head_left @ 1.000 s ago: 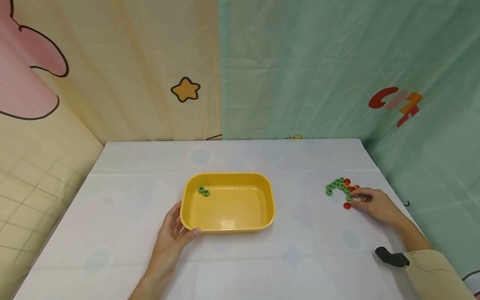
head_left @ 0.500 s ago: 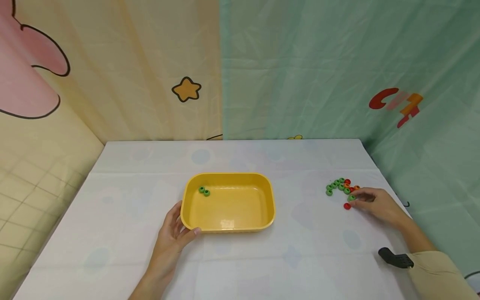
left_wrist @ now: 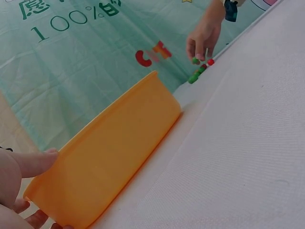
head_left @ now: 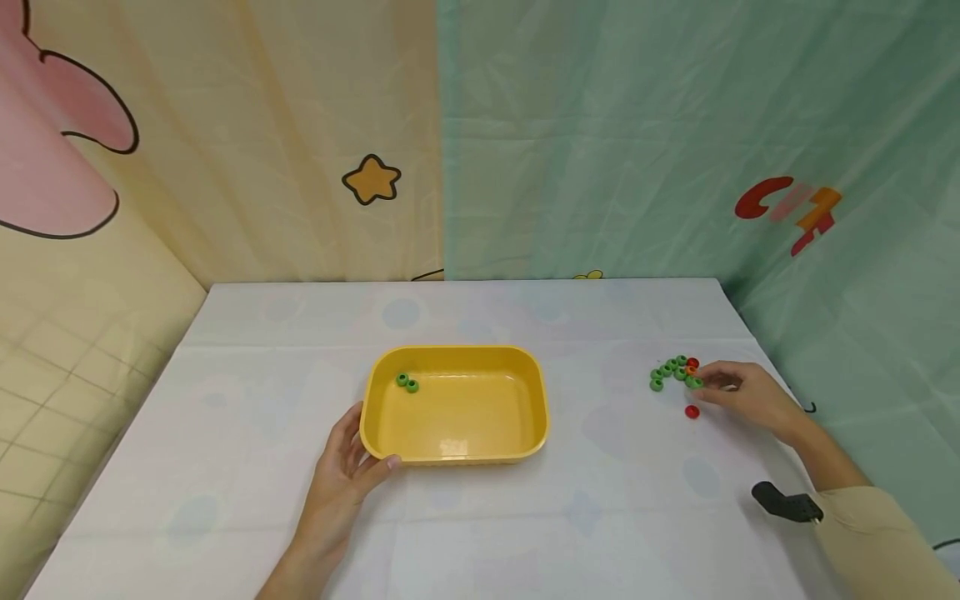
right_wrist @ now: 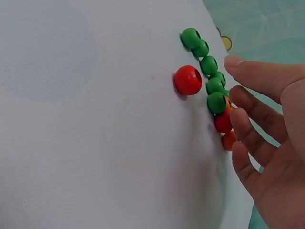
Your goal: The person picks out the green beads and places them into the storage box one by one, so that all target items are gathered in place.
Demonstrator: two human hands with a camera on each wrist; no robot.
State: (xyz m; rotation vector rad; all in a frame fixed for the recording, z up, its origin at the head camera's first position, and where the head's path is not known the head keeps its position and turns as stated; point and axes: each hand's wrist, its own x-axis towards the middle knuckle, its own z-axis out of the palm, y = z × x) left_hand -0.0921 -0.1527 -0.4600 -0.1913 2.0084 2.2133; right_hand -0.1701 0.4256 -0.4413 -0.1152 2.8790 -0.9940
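Observation:
A yellow tray (head_left: 453,349) sits mid-table with two green beads (head_left: 407,382) in its far left corner. My left hand (head_left: 347,467) wraps its near left corner, thumb (left_wrist: 33,162) on the front wall (left_wrist: 119,152). At the right lies a cluster of green, red and orange beads (head_left: 673,371), with a single red bead (head_left: 692,411) apart from it. My right hand (head_left: 738,390) hovers at the cluster with loosely bent fingers (right_wrist: 248,124). The index tip touches a green bead (right_wrist: 217,102) and nothing sits between thumb and fingers. The single red bead (right_wrist: 188,80) lies left of that row.
The white table (head_left: 525,517) ends close behind the beads at its right edge (head_left: 757,342). Patterned curtains hang at the back and right. A black wrist mount (head_left: 783,502) sticks out from my right sleeve.
My right hand slid away from me, up to the bead cluster. The green bead that lay near the lone red one is now at the cluster by my fingertips. The left hand and tray stayed still.

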